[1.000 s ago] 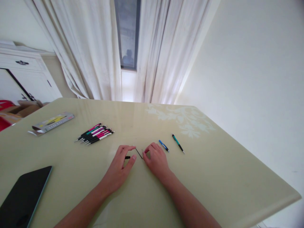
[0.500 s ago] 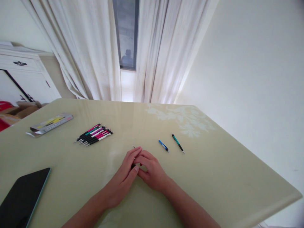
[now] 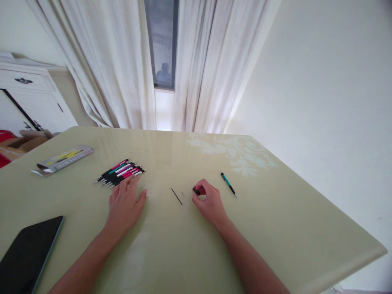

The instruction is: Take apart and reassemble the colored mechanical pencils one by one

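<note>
My left hand (image 3: 124,204) has its fingers stretched out and spread at the near side of a pile of pens (image 3: 118,173) in black, pink, purple, teal and white. Its fingertips overlap the lower pens; whether they touch cannot be made out. My right hand (image 3: 210,200) pinches a short black pen part (image 3: 196,191) between thumb and fingers. Between the hands lie a thin dark pen refill (image 3: 177,196) and what looks like a small spring (image 3: 183,194). A teal and black pen (image 3: 228,184) rests to the right of my right hand.
A torn-open grey and yellow pen box (image 3: 65,160) lies at the table's (image 3: 171,253) far left. A black tablet (image 3: 30,253) is at the near left. Curtains (image 3: 116,61) and a white cabinet (image 3: 33,92) stand beyond the table.
My hands have come apart. The left moved left to the pens and spread; the right moved right with the black part. The refill and spring now show; the blue pen part is hidden.
</note>
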A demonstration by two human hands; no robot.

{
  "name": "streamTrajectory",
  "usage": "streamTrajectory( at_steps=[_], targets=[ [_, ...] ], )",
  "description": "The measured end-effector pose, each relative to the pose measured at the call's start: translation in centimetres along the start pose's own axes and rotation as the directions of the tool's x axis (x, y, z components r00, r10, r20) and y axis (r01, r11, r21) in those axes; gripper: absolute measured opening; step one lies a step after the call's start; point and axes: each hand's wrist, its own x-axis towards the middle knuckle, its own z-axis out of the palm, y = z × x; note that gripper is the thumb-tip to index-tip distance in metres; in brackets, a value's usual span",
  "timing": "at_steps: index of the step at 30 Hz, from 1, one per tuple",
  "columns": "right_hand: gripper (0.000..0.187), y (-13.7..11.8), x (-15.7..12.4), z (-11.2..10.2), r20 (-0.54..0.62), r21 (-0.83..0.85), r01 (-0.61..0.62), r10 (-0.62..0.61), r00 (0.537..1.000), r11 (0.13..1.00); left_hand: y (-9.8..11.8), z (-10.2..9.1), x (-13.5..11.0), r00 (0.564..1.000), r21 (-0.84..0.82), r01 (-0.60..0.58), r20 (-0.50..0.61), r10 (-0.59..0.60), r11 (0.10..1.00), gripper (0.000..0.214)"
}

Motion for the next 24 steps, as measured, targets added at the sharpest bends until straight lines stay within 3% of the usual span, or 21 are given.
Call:
streamTrajectory(
  at_steps=[3, 6, 11, 14, 17, 19, 21, 23, 24],
  targets=[
    [0.008, 0.7, 0.1, 0.0, -0.017, -0.268, -0.006, 0.002, 1.000, 0.964, -1.3, 0.0, 0.1, 0.993, 0.211, 0.106, 0.026, -0.114, 0.972, 0.061],
    [0.008, 0.8, 0.1, 0.0, -0.035, -0.485, -0.018, 0.001, 0.999, 0.874, -1.6, -0.3, 0.0, 0.985, 0.254, 0.146, 0.056, -0.166, 0.956, 0.068],
    [0.010, 0.9, -0.2, 0.2, -0.037, -0.615, -0.025, 0.003, 0.999, 0.788, -1.7, -0.6, 0.2, 0.988, 0.250, 0.134, 0.038, -0.148, 0.959, 0.063],
    [0.011, 1.0, -0.2, 0.2, -0.038, -0.627, -0.047, 0.030, 0.999, 0.777, -1.7, -0.3, 0.3, 0.996, 0.248, 0.083, -0.006, -0.084, 0.965, 0.059],
    [0.008, 0.8, -0.1, 0.4, -0.020, -0.585, -0.045, 0.041, 0.999, 0.810, -0.8, 0.5, -0.1, 0.991, 0.133, -0.133, 0.029, 0.130, 0.982, 0.051],
    [0.007, 0.5, -0.1, 0.8, 0.023, -0.525, 0.008, 0.004, 1.000, 0.851, 0.5, 1.2, -0.7, 0.926, -0.033, -0.353, 0.128, 0.354, 0.935, 0.048],
    [0.009, 0.2, -0.1, 1.5, 0.076, -0.485, 0.077, -0.046, 0.996, 0.871, 1.9, 1.8, -1.5, 0.818, -0.170, -0.505, 0.220, 0.532, 0.846, 0.048],
    [0.008, -0.1, -0.1, 2.2, 0.115, -0.487, 0.120, -0.072, 0.991, 0.865, 3.2, 2.2, -2.2, 0.741, -0.263, -0.563, 0.258, 0.620, 0.783, 0.046],
    [0.005, -0.2, -0.1, 2.5, 0.130, -0.497, 0.132, -0.077, 0.988, 0.858, 3.6, 2.3, -2.4, 0.727, -0.292, -0.565, 0.265, 0.633, 0.771, 0.043]
  ],
)
